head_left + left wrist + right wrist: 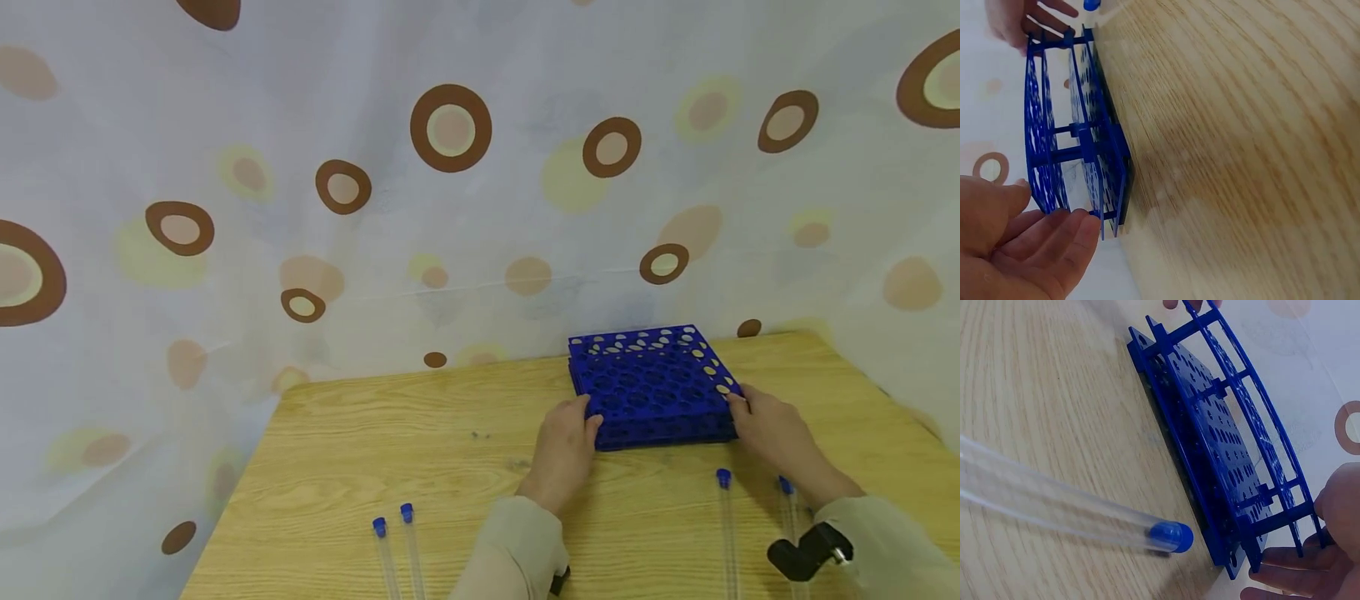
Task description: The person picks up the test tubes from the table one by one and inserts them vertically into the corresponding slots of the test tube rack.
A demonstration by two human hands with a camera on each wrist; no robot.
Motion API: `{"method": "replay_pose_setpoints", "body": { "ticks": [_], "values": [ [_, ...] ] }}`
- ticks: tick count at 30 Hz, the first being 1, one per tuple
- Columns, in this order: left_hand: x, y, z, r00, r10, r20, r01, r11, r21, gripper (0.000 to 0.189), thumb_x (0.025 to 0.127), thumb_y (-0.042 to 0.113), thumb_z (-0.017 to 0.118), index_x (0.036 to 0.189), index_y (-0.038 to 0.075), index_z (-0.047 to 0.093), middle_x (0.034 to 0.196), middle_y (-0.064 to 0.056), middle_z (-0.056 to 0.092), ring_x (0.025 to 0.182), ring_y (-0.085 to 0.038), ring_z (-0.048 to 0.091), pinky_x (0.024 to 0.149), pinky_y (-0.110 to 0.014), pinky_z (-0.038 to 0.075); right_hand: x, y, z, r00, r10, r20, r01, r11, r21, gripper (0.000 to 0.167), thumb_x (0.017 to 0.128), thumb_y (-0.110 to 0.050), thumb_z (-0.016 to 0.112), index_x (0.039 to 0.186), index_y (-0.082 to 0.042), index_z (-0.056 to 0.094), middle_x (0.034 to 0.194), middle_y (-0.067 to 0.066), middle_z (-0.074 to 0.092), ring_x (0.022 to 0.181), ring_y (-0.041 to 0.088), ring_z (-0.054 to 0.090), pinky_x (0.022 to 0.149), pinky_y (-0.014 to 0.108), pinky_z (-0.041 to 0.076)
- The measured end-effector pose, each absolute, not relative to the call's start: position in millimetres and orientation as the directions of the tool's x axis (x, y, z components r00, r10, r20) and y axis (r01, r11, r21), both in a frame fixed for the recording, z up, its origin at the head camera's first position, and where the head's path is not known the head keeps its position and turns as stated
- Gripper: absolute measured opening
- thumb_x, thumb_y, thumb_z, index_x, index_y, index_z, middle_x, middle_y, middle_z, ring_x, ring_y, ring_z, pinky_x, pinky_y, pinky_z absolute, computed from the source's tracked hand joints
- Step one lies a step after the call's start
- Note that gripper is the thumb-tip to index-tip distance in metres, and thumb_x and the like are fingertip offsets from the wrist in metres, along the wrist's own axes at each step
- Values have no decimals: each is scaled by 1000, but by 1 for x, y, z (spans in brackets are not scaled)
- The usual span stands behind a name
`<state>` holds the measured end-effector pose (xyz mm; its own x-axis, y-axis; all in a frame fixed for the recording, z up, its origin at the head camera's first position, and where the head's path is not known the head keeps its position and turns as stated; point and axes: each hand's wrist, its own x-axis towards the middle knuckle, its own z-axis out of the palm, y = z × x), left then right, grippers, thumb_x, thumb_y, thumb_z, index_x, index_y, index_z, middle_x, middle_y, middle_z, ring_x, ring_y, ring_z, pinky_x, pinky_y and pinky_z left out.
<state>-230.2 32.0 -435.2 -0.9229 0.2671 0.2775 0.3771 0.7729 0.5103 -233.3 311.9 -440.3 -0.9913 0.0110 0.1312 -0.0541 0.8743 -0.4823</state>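
A blue test tube rack (652,392), with tiers of perforated plates joined by short posts, is at the far right part of the table. My left hand (561,450) grips its near left corner, thumb toward the near side. On the opposite side, my right hand (776,429) holds the near right corner. In the left wrist view the fingers of the left hand (1035,250) curl at the end of the rack (1082,144). From the right wrist, the right hand (1329,550) has its thumb above the top plate and fingers beneath. I cannot tell whether the rack touches the table.
Two clear test tubes with blue caps (379,527) lie on the wooden table (360,442) at front left. Another capped tube (723,479) lies in front of the rack, and one more (785,485) is beside the right forearm. A patterned curtain (480,217) hangs behind the table.
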Motion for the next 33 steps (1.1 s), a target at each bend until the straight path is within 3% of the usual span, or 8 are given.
{"method": "replay_pose_setpoints", "body": {
  "ticks": [8, 15, 21, 25, 30, 33],
  "values": [
    [-232, 32, -433, -920, 243, 308, 352, 859, 371, 30, 98, 26, 63, 121, 8, 69, 106, -5, 74, 97, -17, 71, 80, -27, 59, -233, 309, -443, -989, 5, 150, -69, 874, -481, 39, 107, -18, 33, 113, 15, 54, 81, 22, 60, 69, 30, 52, 57, 37, 41],
    [-231, 24, -431, -914, 253, 318, 345, 896, 278, 27, 98, 31, 63, 115, 13, 71, 100, -1, 75, 89, -14, 72, 71, -26, 59, -232, 302, -443, -989, 3, 149, -70, 876, -477, 41, 108, -19, 34, 117, 16, 53, 89, 29, 62, 71, 31, 54, 60, 42, 45],
    [-232, 15, -429, -904, 282, 322, 341, 930, 141, 25, 98, 36, 61, 109, 16, 73, 93, 1, 76, 81, -15, 73, 63, -29, 58, -230, 293, -441, -992, -10, 124, -71, 861, -504, 44, 109, -26, 31, 114, 10, 55, 65, 4, 47, 57, 19, 46, 50, 31, 34],
    [-232, 7, -426, -878, 322, 354, 356, 934, 35, 25, 98, 38, 59, 94, 17, 72, 81, 0, 74, 71, -15, 72, 53, -28, 55, -229, 287, -440, -992, -24, 122, -84, 854, -514, 47, 109, -28, 33, 119, 11, 56, 63, 2, 49, 54, 17, 46, 49, 30, 34],
    [-232, -2, -422, -879, 350, 325, 376, 926, 20, 28, 98, 35, 61, 79, 16, 67, 69, 1, 70, 63, -14, 69, 45, -25, 50, -229, 281, -439, -993, -44, 106, -91, 862, -498, 52, 109, -30, 34, 128, 14, 53, 64, 3, 50, 55, 17, 45, 51, 31, 34],
    [-232, -8, -419, -891, 353, 284, 378, 925, 34, 26, 96, 34, 63, 78, 15, 68, 69, 1, 70, 62, -14, 69, 45, -25, 51, -228, 277, -438, -992, -62, 112, -109, 870, -481, 53, 109, -30, 35, 129, 16, 52, 63, 3, 48, 54, 17, 44, 52, 32, 35]
  ]
}}
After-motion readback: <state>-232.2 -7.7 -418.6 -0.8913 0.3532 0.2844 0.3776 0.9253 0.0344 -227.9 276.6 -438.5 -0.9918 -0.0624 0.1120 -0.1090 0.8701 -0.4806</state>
